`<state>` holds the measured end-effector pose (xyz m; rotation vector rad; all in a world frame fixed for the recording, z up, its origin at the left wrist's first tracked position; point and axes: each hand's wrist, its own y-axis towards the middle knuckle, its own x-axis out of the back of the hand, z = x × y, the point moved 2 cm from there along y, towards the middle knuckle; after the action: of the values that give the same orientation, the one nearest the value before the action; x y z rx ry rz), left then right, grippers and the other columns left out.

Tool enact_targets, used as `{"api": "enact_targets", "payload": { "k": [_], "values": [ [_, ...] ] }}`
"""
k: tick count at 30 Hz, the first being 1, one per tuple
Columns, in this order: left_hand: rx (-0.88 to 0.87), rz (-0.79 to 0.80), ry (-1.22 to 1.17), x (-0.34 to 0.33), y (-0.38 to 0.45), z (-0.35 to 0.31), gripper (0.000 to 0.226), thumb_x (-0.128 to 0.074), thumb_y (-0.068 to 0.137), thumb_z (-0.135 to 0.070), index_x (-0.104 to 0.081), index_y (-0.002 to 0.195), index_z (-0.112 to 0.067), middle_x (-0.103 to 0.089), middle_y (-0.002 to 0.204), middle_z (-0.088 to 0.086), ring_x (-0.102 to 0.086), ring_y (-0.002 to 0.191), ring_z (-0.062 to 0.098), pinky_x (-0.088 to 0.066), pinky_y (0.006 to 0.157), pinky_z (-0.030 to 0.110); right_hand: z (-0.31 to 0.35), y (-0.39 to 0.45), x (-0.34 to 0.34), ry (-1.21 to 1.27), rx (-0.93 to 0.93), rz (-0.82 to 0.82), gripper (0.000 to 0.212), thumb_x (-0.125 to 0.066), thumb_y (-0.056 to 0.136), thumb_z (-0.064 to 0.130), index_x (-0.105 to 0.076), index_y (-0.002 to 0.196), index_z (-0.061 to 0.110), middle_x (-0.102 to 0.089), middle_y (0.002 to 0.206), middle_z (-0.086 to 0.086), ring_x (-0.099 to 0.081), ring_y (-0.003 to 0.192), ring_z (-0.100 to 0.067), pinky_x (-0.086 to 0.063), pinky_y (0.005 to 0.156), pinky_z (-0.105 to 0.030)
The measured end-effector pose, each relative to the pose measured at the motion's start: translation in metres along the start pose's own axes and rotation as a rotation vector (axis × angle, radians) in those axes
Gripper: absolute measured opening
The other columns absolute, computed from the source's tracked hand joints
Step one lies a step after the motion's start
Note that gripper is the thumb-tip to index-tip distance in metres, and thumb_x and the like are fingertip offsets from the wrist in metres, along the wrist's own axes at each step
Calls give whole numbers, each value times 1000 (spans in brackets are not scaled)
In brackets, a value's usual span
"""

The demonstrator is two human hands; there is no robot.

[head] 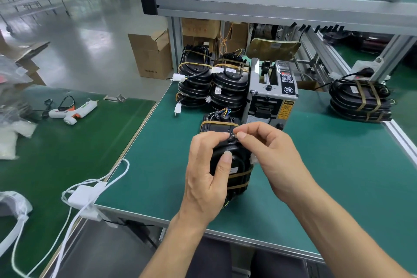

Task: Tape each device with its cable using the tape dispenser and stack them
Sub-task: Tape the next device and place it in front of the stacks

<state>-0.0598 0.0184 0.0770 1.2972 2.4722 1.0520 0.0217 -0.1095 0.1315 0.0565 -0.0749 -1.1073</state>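
A black device (238,166) with brown tape bands round it is held upright above the green table (338,165). My left hand (207,169) grips its left side, thumb pressed on the front. My right hand (270,153) pinches something small at the device's top edge, thumb against forefinger. Behind it lies another taped black device (217,123) with coloured wires. The grey tape dispenser (272,95) stands just beyond. Two stacks of taped devices (212,83) with white connectors stand at the back left of the dispenser. A further taped stack (360,100) sits at the right.
A white glue gun (73,109) lies on the darker green table at the left. White cables and an adapter (82,194) hang over the gap between tables. Cardboard boxes (151,54) stand on the floor behind. An aluminium shelf (270,4) spans overhead.
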Motion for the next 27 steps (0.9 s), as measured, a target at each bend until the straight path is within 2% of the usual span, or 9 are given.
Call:
{"api": "enact_targets", "payload": {
  "k": [4, 7, 10, 12, 17, 21, 25, 27],
  "values": [
    [-5, -2, -17, 0, 0, 1, 30, -55, 106, -17, -59, 136, -15, -58, 130, 6, -61, 123, 30, -51, 105, 37, 3, -6, -1, -109, 96, 72, 22, -77, 92, 13, -75, 106, 30, -77, 105, 11, -71, 103, -3, -53, 82, -16],
    [-2, -5, -27, 0, 0, 1, 30, -55, 107, -17, -59, 136, -16, -58, 130, 6, -61, 123, 29, -50, 105, 36, 4, -10, -2, -204, 141, 51, 29, -79, 90, 14, -73, 107, 36, -73, 112, 11, -67, 110, -3, -50, 78, -13],
    [-7, -4, -30, 0, 2, 0, 30, -55, 107, -17, -59, 136, -18, -58, 130, 4, -60, 124, 26, -48, 106, 30, 4, -11, -3, -240, 182, 21, 26, -80, 89, 15, -73, 99, 38, -71, 111, 11, -67, 108, -9, -55, 84, -31],
    [-20, -1, -27, 0, 3, -1, 30, -55, 106, -15, -60, 136, -18, -58, 129, 5, -60, 125, 24, -46, 107, 27, 3, -11, -5, -246, 196, -4, 23, -80, 89, 16, -73, 95, 38, -71, 109, 12, -67, 106, -10, -56, 87, -37],
    [-13, 21, -19, 0, 1, 0, 33, -58, 105, -6, -60, 136, -17, -57, 129, 9, -59, 125, 27, -48, 106, 30, -2, -8, -4, -241, 223, -48, 14, -77, 92, 20, -75, 91, 34, -73, 105, 10, -68, 104, -11, -55, 87, -33],
    [-13, 16, -32, 0, 1, 1, 35, -59, 106, -10, -58, 141, -18, -57, 131, 9, -60, 126, 25, -47, 107, 28, -2, -4, -1, -191, 228, -26, 14, -75, 95, 13, -77, 89, 26, -75, 103, 9, -70, 100, -9, -54, 87, -24],
    [-1, 6, -44, -1, 0, 2, 43, -55, 106, -19, -50, 149, -21, -57, 133, 8, -58, 128, 23, -45, 109, 26, 8, 2, 7, -153, 140, 7, 11, -74, 97, 18, -78, 89, 25, -78, 91, 3, -69, 80, -8, -54, 69, -19],
    [12, 4, -51, -1, -1, 3, 42, -55, 106, -20, -49, 148, -23, -57, 134, 9, -58, 129, 25, -45, 110, 28, 14, 6, 11, -227, 104, 25, 8, -75, 95, 26, -78, 88, 29, -79, 89, 1, -69, 75, -18, -54, 65, -26]
  ]
}}
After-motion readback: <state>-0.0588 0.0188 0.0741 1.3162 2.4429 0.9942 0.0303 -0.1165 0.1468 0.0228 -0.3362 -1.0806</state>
